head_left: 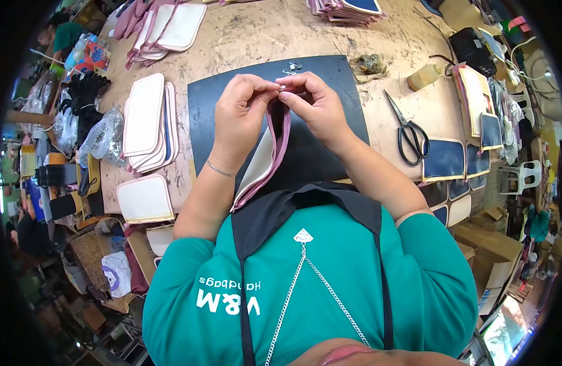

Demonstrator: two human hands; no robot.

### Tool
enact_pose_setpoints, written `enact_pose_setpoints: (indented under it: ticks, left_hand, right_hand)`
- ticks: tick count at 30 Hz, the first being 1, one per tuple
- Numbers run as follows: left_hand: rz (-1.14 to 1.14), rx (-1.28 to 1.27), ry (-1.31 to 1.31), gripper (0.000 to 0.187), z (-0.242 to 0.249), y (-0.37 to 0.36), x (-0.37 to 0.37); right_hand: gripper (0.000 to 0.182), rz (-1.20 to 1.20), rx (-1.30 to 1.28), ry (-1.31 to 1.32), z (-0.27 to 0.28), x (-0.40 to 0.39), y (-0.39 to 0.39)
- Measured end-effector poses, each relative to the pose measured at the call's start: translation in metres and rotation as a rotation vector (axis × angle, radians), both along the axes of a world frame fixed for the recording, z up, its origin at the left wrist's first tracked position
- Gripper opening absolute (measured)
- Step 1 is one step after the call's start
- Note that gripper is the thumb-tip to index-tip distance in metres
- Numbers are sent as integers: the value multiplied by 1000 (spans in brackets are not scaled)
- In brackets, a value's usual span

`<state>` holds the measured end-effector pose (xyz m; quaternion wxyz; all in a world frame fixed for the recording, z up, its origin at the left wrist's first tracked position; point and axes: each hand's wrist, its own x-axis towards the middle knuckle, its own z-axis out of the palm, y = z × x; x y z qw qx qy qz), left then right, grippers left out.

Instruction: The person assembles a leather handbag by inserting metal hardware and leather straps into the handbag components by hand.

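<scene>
My left hand [244,107] and my right hand [314,104] meet above a black mat [217,122], fingers closed in a pinch. Between the fingertips is a small silvery metal piece [282,88], perhaps a zipper slider; its exact shape is too small to tell. From the pinch hangs a white and mauve pouch piece [264,160], its long edges apart and its lower end near my chest. Fingers partly hide its top end. Just beyond my fingertips, several small metal parts [293,66] lie on the mat.
Black-handled scissors [408,131] lie to the right, near a bottle [424,77] and dark blue panels [444,160]. White panels [144,116] are stacked on the left, with another white panel [145,198] nearer. More mauve-edged stacks [348,9] sit at the far side.
</scene>
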<state>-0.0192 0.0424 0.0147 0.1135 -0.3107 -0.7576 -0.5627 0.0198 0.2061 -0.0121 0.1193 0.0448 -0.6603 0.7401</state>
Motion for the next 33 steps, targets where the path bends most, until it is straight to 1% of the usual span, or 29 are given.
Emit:
enact_pose_setpoints:
  ticks: [3,6,9,13,15,18,21,22,24,25,28,29,32,33]
  left_hand:
    - [12,-4,-38,7,0,0,1]
    - [30,49,-28,7,-6,3,-2]
    - [13,86,-68,7,-8,4,-1]
    - [46,4,-7,6,-9,4,0]
    - [66,-1,15,5,-13,6,-2]
    - [82,92,-153,3,-17,10,-5]
    - [-88,290,-399,13,-14,12,-10]
    - [-108,221,-354,17,-9,10,-12]
    - [-150,82,-268,25,7,7,-17]
    - [-113,59,-199,28,14,9,-18]
    - [-54,-71,-107,20,26,3,-23]
    - [-1,-49,-107,20,31,4,-20]
    - [-65,37,-324,17,13,-3,-22]
    - [-49,34,-356,17,12,-4,-18]
  right_hand:
    - [12,-57,183,57,7,0,2]
    - [12,-100,338,106,20,1,1]
    - [12,-119,454,109,25,3,1]
    - [11,-149,520,169,19,3,-5]
    - [15,-155,594,186,17,1,-4]
    - [32,-105,457,122,13,3,-10]
    - [46,-23,401,55,17,-3,0]
    - [43,3,385,49,21,-7,6]
    - [39,-75,578,86,37,-12,16]
    - [31,-97,599,142,45,-17,19]
    - [23,139,797,142,75,-19,31]
    - [14,146,869,157,87,-17,29]
    - [8,251,931,146,88,-15,33]
    - [4,222,961,176,76,-13,35]
